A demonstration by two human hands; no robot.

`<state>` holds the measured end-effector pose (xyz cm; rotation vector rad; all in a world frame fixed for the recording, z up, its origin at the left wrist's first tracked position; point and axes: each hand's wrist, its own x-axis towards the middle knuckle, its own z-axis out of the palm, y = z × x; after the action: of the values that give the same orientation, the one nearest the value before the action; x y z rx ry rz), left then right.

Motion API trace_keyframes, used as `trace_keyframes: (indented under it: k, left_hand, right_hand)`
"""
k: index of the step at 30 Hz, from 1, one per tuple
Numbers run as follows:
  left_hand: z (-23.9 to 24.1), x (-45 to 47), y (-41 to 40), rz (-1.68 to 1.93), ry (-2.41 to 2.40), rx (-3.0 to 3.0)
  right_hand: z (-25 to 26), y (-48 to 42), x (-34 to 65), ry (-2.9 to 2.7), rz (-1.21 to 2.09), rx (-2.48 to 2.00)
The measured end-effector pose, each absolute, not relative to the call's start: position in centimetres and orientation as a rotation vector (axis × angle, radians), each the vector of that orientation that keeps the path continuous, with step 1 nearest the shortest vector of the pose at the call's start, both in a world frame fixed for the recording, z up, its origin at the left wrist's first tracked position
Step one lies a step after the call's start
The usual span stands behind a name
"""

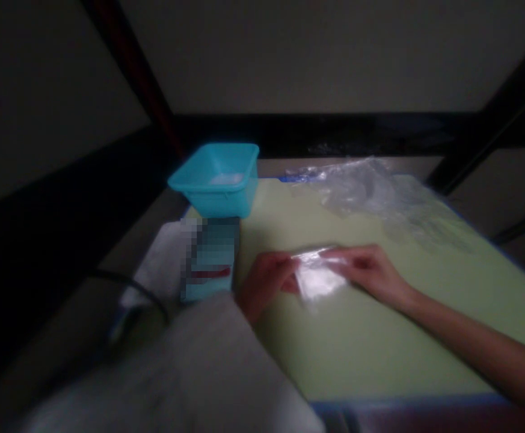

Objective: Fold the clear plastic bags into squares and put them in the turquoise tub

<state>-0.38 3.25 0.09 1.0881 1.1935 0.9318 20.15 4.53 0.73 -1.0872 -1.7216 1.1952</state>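
Note:
Between my two hands is a small clear plastic bag, shiny and whitish, held a little above the yellow-green tabletop. My left hand pinches its left edge, with some fingers behind the plastic. At the upper right edge, the thumb and fingers of my right hand are closed on the same bag. Blur hides whether anything lies inside it.
A turquoise plastic basin with something pale in it stands at the back left. Nearer lies a partly pixelated light-blue flat object beside white material. Crumpled clear plastic bags cover the back right.

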Motion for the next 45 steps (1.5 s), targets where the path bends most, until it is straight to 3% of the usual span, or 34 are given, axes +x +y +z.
trace_keyframes:
  k: [10, 14, 22, 45]
  left_hand:
    - [0.43, -0.52, 2.87, 0.764, 1.157, 1.183]
    - [0.39, -0.44, 2.80, 0.682, 1.076, 1.273]
    - [0.29, -0.58, 3.13, 0.859, 0.989, 1.307]
    - [0.90, -0.11, 2.36, 0.559, 0.975, 1.390]
  right_hand:
    - [0.86, 4.57, 20.12, -1.698, 1.120, -1.080]
    - [0.83, 4.66, 20.26, -1.687, 1.168, -1.056]
    - [0.41, 5.08, 20.78, -1.767, 1.299, -1.012]
    - [0.07, 4.73, 20.57, -1.755, 1.463, -0.720]
